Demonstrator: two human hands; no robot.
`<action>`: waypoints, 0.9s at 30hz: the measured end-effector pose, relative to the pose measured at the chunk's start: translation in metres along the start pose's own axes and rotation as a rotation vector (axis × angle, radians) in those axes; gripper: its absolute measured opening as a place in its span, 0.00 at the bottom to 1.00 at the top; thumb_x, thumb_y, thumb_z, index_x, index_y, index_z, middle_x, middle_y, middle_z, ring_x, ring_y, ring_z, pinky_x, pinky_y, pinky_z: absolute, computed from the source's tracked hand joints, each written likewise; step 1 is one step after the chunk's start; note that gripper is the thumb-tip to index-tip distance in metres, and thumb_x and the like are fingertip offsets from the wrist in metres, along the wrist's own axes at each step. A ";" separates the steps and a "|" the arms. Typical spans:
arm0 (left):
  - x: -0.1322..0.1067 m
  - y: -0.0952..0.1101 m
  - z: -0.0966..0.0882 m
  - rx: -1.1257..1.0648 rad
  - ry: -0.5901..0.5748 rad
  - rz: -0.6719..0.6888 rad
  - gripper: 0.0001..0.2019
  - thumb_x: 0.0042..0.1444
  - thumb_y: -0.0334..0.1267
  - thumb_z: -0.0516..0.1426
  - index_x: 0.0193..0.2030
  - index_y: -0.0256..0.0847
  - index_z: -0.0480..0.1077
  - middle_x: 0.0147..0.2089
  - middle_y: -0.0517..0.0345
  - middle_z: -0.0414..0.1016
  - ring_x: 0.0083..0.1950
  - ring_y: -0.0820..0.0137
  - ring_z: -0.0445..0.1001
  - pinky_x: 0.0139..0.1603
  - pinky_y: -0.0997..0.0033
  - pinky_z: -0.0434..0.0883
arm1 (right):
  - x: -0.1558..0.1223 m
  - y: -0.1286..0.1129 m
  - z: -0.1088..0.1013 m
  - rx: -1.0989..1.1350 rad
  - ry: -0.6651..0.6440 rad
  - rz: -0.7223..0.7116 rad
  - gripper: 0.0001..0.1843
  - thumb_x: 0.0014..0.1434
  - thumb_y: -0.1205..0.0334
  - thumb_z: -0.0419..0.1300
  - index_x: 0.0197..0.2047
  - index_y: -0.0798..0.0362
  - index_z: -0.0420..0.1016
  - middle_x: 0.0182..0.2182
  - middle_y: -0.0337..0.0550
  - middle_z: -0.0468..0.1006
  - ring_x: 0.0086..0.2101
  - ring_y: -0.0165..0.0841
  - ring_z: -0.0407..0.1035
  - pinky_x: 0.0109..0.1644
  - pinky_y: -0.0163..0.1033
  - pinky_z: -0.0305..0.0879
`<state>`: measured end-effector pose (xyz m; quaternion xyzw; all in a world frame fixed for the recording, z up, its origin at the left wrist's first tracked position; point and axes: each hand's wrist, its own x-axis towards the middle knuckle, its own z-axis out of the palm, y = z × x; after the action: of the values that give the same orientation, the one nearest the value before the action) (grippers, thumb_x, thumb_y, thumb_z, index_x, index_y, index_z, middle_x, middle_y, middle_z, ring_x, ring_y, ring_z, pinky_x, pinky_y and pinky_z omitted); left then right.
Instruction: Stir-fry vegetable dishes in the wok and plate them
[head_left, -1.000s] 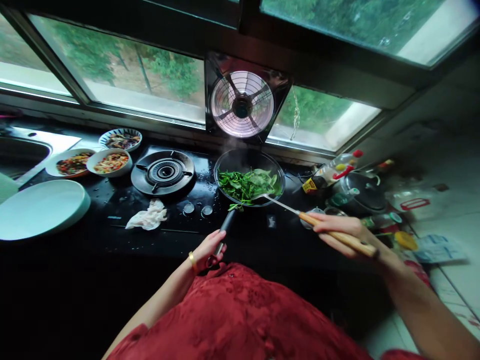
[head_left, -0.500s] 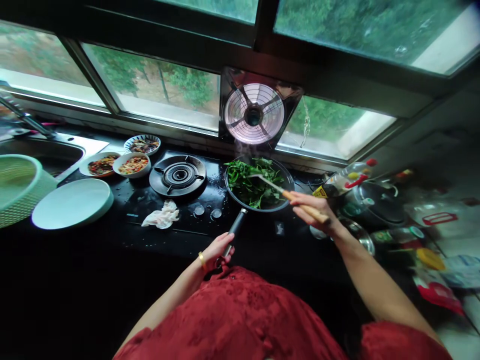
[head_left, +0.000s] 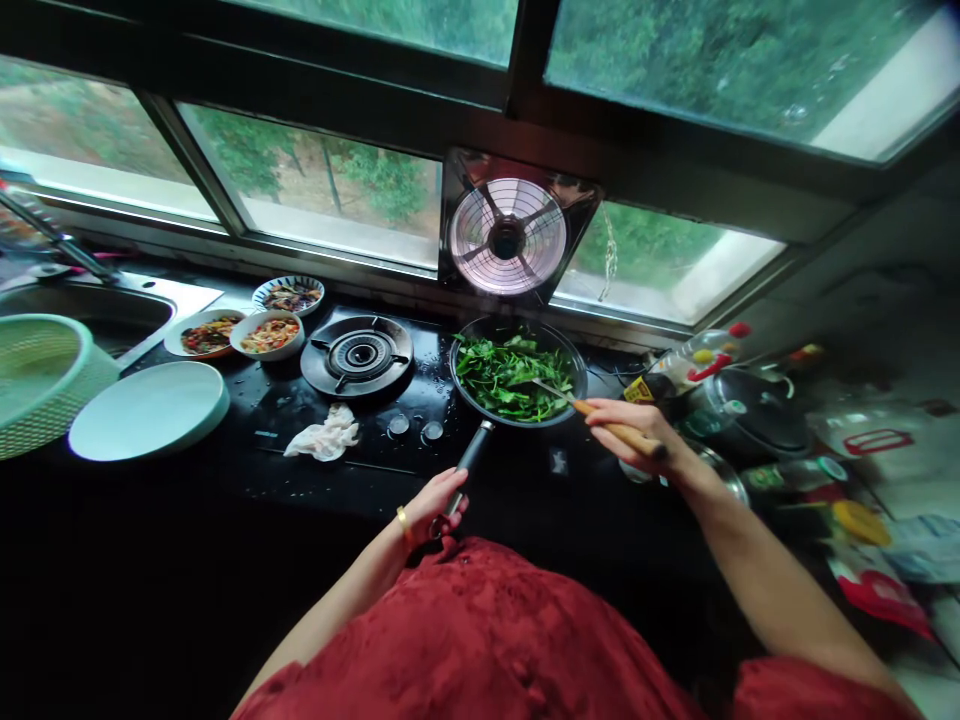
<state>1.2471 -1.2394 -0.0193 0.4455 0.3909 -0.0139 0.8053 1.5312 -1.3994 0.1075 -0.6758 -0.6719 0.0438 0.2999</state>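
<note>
A dark frying pan (head_left: 463,400) sits on the right side of the black cooktop, filled with leafy greens (head_left: 502,375). My left hand (head_left: 437,500), with a gold bangle at the wrist, is closed round the pan's black handle. In my right hand (head_left: 630,432) is a spatula (head_left: 621,430) with a wooden handle, gripped near its middle. The spatula's metal end dips into the greens at the right of the pan, so its blade is mostly hidden.
Left of the pan are a bare gas burner (head_left: 358,355) and a crumpled white cloth (head_left: 324,434). Farther left stand bowls of food (head_left: 270,335), a pale plate (head_left: 150,410) and a green basket (head_left: 45,380). Bottles (head_left: 795,472) and a dark pot (head_left: 765,410) crowd the right.
The spatula's end has moved right and down, deeper into the greens, and my right hand has shifted slightly right. The greens lie rearranged. My left hand still holds the pan handle.
</note>
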 end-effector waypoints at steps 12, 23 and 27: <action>0.004 -0.002 -0.001 -0.032 -0.007 0.002 0.29 0.51 0.64 0.57 0.47 0.44 0.57 0.23 0.68 0.66 0.14 0.81 0.60 0.13 0.86 0.49 | 0.004 0.003 0.015 -0.011 0.019 -0.027 0.08 0.55 0.63 0.61 0.38 0.48 0.80 0.51 0.46 0.79 0.47 0.43 0.76 0.52 0.43 0.74; 0.004 -0.003 -0.003 -0.017 0.011 -0.018 0.23 0.58 0.59 0.54 0.49 0.44 0.58 0.23 0.67 0.66 0.15 0.80 0.61 0.13 0.85 0.52 | -0.002 0.004 -0.008 0.042 0.136 0.068 0.07 0.55 0.61 0.63 0.38 0.47 0.81 0.45 0.46 0.82 0.45 0.44 0.77 0.55 0.49 0.74; 0.003 -0.002 -0.002 -0.001 0.006 -0.006 0.20 0.60 0.57 0.52 0.48 0.44 0.58 0.23 0.66 0.66 0.15 0.80 0.60 0.13 0.85 0.52 | 0.008 -0.017 -0.010 0.110 0.186 0.075 0.10 0.56 0.60 0.62 0.42 0.44 0.80 0.52 0.42 0.78 0.50 0.44 0.74 0.58 0.49 0.72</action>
<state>1.2471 -1.2388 -0.0230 0.4440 0.3950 -0.0149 0.8041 1.5212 -1.3964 0.1261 -0.6843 -0.6117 0.0289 0.3958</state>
